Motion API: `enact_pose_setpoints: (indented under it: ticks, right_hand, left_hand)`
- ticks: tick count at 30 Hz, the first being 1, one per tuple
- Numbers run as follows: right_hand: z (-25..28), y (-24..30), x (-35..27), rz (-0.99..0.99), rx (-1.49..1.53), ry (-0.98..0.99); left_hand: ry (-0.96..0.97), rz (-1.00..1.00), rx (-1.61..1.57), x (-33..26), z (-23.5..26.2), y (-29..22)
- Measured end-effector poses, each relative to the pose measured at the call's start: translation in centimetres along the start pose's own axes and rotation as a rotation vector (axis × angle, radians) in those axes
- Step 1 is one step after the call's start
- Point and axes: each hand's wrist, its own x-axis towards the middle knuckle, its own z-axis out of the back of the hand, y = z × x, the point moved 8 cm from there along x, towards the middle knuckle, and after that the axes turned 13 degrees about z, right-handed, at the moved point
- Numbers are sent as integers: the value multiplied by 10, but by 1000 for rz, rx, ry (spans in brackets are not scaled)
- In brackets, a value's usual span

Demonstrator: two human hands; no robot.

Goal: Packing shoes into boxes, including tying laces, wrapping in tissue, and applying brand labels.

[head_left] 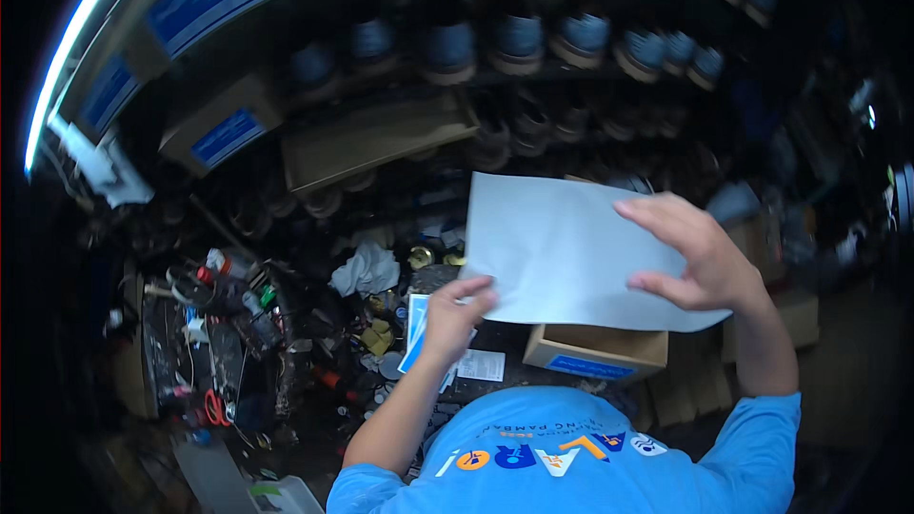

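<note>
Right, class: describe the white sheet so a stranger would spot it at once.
Above the blue shirt at the bottom, find the left hand and right hand. The white sheet between them partly covers an open box; unlike the crumpled white wad further left, it is broad and mostly smooth.

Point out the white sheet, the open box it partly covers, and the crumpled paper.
White sheet (562,252): head view, middle of its face.
Box (592,366): head view, label on its near wall.
Crumpled paper (366,269): head view, its middle.

Rows of shoes (plus red-handled scissors) suggest a shoe workshop.
</note>
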Motion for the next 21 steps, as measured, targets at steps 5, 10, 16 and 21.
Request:
enact_pose_setpoints:
  ticks: [5,10,16,21]
  right_hand:
    - [-29,-8,191,240,130,-196]
    - [-70,-43,371,92,-118,-219]
    - [-110,-69,437,-226,-56,-157]
    - [-99,-60,402,-232,-39,-168]
  left_hand:
    - [-51,-174,56,-17,11,4]
    - [-74,-194,172,-31,7,8]
    - [-105,-264,151,-49,14,27]
    - [-186,-189,144,-55,26,22]
